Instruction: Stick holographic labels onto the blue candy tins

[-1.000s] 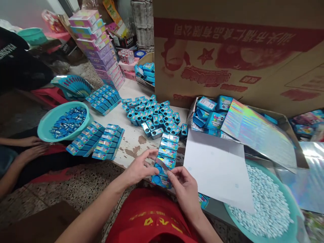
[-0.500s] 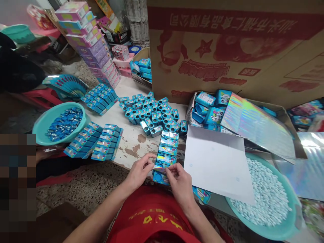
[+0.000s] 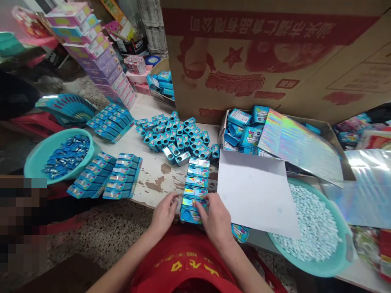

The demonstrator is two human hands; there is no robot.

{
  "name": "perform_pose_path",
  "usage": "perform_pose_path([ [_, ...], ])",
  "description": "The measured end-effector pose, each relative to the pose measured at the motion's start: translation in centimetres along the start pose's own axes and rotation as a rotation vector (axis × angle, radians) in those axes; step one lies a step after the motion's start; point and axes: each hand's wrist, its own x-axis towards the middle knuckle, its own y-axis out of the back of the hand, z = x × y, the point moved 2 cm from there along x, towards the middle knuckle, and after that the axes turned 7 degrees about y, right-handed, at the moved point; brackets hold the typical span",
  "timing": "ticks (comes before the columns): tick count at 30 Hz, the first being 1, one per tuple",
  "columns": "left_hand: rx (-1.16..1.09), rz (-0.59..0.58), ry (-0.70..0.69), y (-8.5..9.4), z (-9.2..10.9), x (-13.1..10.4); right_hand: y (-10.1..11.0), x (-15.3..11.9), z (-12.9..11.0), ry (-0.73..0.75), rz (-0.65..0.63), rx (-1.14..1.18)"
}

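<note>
A column of small blue boxes lies at the table's front edge, most with a shiny silvery piece on top. The nearest box shows a bare round recess. My right hand rests its fingertips on the second-nearest box, over its shiny piece. Just left of the column, my left hand hovers with curved, parted fingers and nothing in it. Behind the column stands a cluster of small blue containers with dark round openings. A white sheet lies to the right.
A teal basin of pale candies sits at the right. Beside the cardboard wall, an open box of blue packets carries a holographic sheet. Blue box rows and a teal basin of wrapped pieces are left.
My left hand has let go of the shiny strip and drawn back left. The strip now lies flat on the second-nearest box, under my right fingers. The view has shifted slightly.
</note>
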Motion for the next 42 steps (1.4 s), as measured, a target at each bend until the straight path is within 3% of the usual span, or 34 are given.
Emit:
perform_pose_path([
  [3, 0.113, 0.071, -0.19, 0.2, 0.7, -1.0, -0.9, 0.0, -0.1, -0.019, -0.047, 0.032],
  [6, 0.438, -0.069, -0.181, 0.8, 1.2, -1.6, -1.2, -0.3, -0.5, -0.029, -0.085, 0.035],
  [8, 0.578, -0.104, -0.124, 2.2, 1.4, -1.3, -0.3, -0.2, -0.4, 0.03, -0.07, 0.09],
  [11, 0.459, 0.048, -0.229, 5.2, 3.6, 0.5, 3.1, 0.9, 1.4, 0.146, 0.127, 0.202],
  [14, 0.18, 0.205, -0.478, 7.0, 9.4, 3.4, 7.7, 3.7, 5.9, 0.111, 0.49, 0.026],
  [15, 0.123, 0.221, -0.548, 6.9, 11.9, 4.6, 8.8, 4.8, 7.6, 0.063, 0.525, -0.094],
  [17, 0.084, 0.222, -0.666, 5.7, 17.0, 7.3, 9.8, 6.6, 10.9, -0.025, 0.452, -0.272],
  [19, 0.161, 0.165, -0.686, 3.3, 21.4, 10.2, 9.3, 7.4, 13.3, -0.055, 0.263, -0.333],
  [22, 0.41, -0.059, -0.595, -1.1, 25.4, 13.9, 7.3, 6.4, 14.9, -0.068, 0.04, -0.322],
  [25, 0.546, -0.204, -0.448, -4.5, 26.4, 15.9, 5.8, 4.9, 15.0, -0.096, -0.01, -0.301],
  [30, 0.475, -0.181, -0.369, -7.0, 27.0, 16.9, 4.8, 4.4, 15.1, -0.072, 0.037, -0.282],
  [34, 0.368, -0.176, -0.348, -7.8, 27.7, 17.3, 5.8, 5.1, 16.2, -0.027, 0.204, -0.266],
  [37, 0.299, -0.16, -0.365, -7.8, 27.8, 17.2, 7.6, 6.7, 17.6, -0.117, 0.366, -0.354],
  [39, 0.247, -0.145, -0.387, -7.6, 27.7, 17.0, 8.3, 8.1, 18.5, -0.159, 0.36, -0.423],
  [42, 0.183, -0.121, -0.406, -7.4, 27.5, 16.7, 8.0, 9.6, 19.4, -0.106, 0.229, -0.438],
])
